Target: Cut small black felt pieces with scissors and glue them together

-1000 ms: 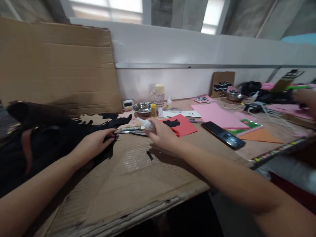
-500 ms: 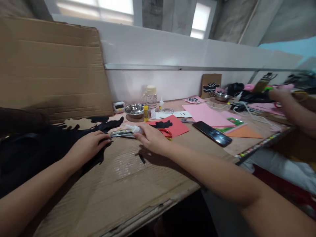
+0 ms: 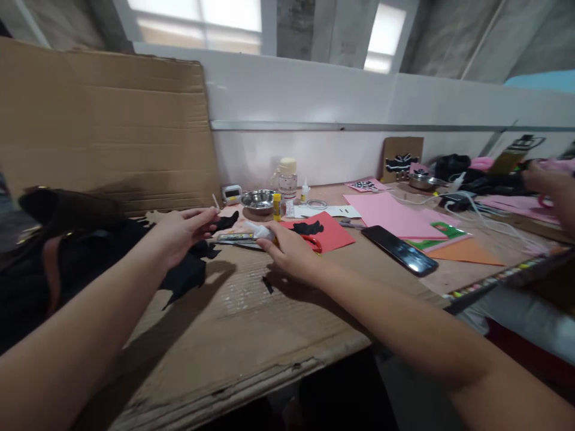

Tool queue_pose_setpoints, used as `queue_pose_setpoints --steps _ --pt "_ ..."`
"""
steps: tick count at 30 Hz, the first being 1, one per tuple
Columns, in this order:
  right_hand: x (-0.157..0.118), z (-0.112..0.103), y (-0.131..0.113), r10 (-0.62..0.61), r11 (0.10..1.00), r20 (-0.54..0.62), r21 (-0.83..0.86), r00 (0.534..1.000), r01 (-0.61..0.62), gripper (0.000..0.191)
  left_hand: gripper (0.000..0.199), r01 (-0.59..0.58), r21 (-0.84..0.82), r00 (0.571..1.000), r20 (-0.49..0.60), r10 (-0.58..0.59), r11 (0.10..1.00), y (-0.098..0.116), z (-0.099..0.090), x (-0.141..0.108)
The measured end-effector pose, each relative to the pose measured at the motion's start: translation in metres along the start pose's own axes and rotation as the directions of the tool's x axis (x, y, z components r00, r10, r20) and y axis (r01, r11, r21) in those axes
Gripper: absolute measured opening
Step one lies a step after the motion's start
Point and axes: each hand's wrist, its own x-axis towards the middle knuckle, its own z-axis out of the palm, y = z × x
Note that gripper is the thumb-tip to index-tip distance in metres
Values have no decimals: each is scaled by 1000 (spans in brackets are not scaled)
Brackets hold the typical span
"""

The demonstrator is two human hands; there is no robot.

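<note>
My left hand (image 3: 186, 233) is raised over the left part of the cardboard, its fingertips pinched on a small thin white piece (image 3: 215, 202). My right hand (image 3: 287, 251) is closed around a small white bottle (image 3: 258, 229), whose nozzle points left. Just under the bottle lies a cutter (image 3: 231, 237) with a clear and yellow body. Behind my right hand a black cut-out shape (image 3: 306, 228) rests on red paper (image 3: 339, 235); red scissor handles (image 3: 314, 242) show beside it. Black material (image 3: 186, 278) lies under and beyond my left hand.
Behind stand a steel bowl (image 3: 259, 202), a yellow glue stick (image 3: 277, 206), a jar (image 3: 287, 178) and another small bottle (image 3: 305, 191). A phone (image 3: 399, 249) and pink paper (image 3: 386, 212) lie right. Another person's hand (image 3: 550, 185) is at far right.
My left hand has lifted off the black material and now holds the thin white piece up. My right hand keeps the bottle in about the same place. The view has shifted slightly.
</note>
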Motion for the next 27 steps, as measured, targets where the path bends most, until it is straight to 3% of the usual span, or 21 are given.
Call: queue_pose_setpoints --steps 4,8,16,27 --pt "-2 1 -2 0 1000 -28 7 1000 0 38 62 30 -226 999 40 -21 974 2 22 -19" --pt "-4 1 -5 -3 1000 -16 12 1000 3 42 64 17 -310 997 75 6 951 2 30 -37" --pt "-5 4 -8 -94 995 0 42 996 94 36 59 -2 -315 991 129 45 949 -6 36 -41" --pt "-4 7 -7 -45 999 16 -21 999 45 35 55 -59 -265 991 98 88 962 -5 34 -42"
